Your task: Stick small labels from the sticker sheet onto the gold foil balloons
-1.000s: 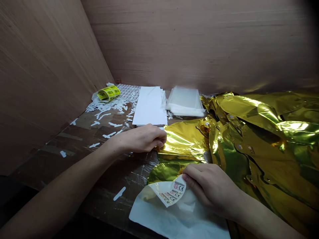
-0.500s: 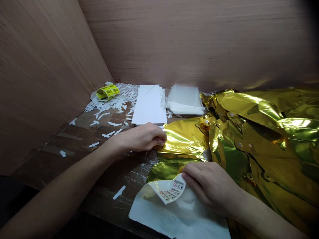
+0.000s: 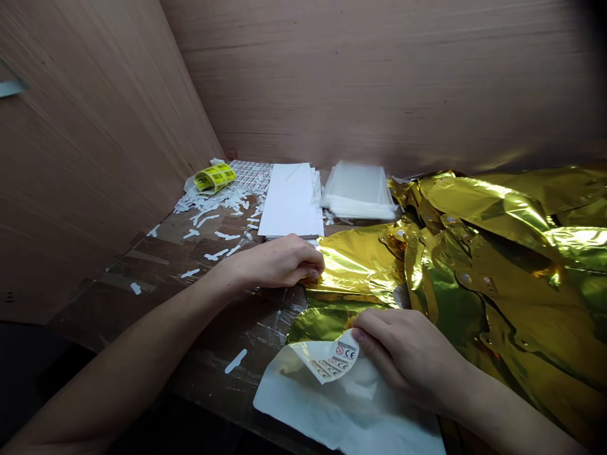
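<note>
Head view — right hand (image 3: 410, 357) pinches label sheet (image 3: 334, 365) between thumb and forefinger; left hand (image 3: 287, 262) curled at gold foil (image 3: 358, 259) — grip unclear.

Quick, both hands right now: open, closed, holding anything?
Left hand: fingers curled closed at the gold foil's edge; whether they grip it can't be told.
Right hand: closed, holding the white label sheet.

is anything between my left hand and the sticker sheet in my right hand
Yes, gold foil lies between your left hand and the sticker sheet, just beyond the sheet's folded-back corner held by your right hand. Nothing else shows in that gap.
</note>
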Demonstrator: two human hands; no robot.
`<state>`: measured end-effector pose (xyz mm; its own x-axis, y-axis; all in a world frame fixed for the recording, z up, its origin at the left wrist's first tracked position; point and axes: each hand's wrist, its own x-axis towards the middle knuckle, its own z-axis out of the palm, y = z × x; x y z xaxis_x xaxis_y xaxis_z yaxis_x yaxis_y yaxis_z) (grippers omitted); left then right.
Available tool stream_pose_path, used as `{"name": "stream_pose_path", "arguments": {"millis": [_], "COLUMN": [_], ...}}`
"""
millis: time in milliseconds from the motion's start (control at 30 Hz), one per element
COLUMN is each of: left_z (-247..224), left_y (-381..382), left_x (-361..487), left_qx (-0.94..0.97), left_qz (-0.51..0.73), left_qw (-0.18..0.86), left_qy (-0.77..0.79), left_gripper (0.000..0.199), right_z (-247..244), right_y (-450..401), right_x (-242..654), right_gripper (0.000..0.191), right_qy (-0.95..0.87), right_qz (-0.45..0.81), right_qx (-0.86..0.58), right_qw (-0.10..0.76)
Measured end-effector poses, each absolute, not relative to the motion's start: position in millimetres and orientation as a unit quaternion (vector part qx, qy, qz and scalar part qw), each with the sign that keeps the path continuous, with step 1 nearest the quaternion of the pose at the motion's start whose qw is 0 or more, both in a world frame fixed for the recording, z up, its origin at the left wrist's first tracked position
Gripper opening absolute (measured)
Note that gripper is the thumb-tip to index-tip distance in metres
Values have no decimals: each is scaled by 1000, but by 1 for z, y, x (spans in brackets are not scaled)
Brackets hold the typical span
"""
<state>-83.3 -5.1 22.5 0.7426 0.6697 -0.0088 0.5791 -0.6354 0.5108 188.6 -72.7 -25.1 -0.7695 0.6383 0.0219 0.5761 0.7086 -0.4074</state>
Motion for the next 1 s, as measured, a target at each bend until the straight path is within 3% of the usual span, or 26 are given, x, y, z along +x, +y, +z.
{"name": "stream_pose_path", "arguments": {"millis": [1000], "left_z": [21], "left_y": [-3], "left_x": [-74], "left_qx": [898], "left_qz": [58], "left_qw": [138], "left_qy": [414], "left_gripper": [8], "right_z": [-26], "right_y": [-74], "right_x": [189], "right_gripper": [31], "right_qy": [-918], "right_qz": [189], "right_qx": [-342], "right_qw": [73]}}
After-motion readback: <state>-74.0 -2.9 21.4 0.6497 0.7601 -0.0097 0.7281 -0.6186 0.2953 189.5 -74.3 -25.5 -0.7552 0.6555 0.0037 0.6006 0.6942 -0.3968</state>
